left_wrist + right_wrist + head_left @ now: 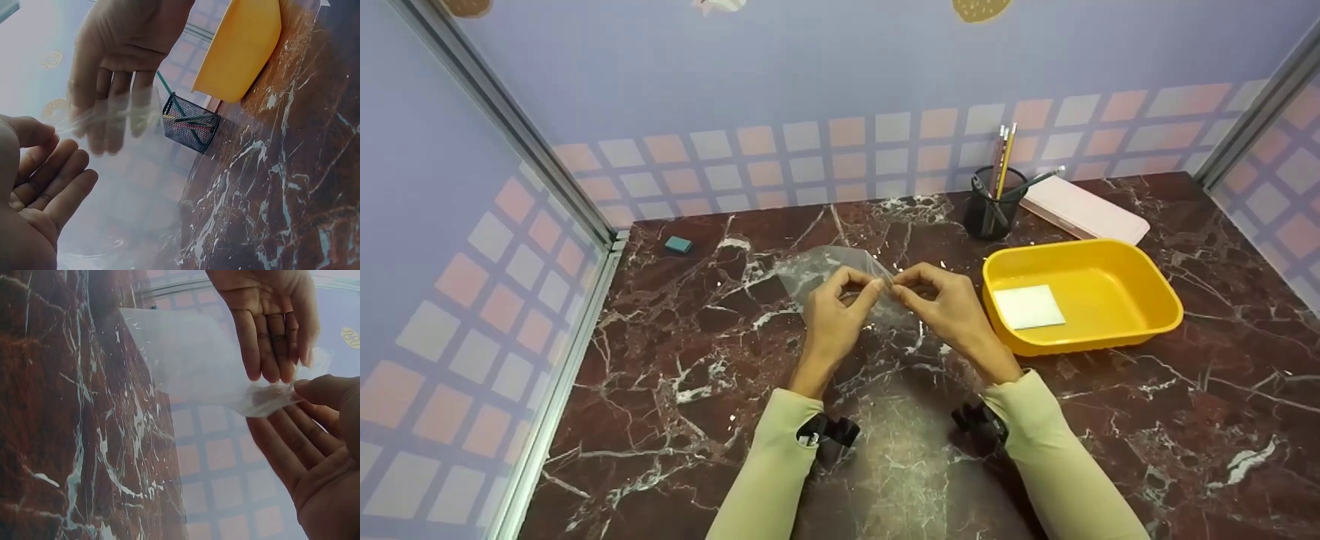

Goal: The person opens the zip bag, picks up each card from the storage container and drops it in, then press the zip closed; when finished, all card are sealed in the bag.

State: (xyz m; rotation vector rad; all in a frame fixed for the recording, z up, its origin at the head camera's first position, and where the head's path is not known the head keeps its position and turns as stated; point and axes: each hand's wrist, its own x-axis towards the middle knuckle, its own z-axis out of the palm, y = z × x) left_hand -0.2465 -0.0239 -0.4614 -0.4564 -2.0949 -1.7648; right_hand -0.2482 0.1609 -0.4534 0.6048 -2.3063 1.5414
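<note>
A clear plastic bag [810,271] hangs between both hands, above the dark marbled table. My left hand [834,319] pinches its edge between thumb and index finger. Close against it, my right hand [951,311] pinches the same edge with its fingertips. In the right wrist view the thin bag [183,351] spreads out toward the left, its edge bunched at the right thumb [323,389]. The left wrist view has the other fingers of the right hand [126,53] showing through the film.
To the right stands a yellow basin [1110,289] with a white square [1030,306] lying inside. Behind it are a black mesh cup [988,217] of pencils and a pale pink case [1084,210]. A small teal block [679,244] lies at the back left.
</note>
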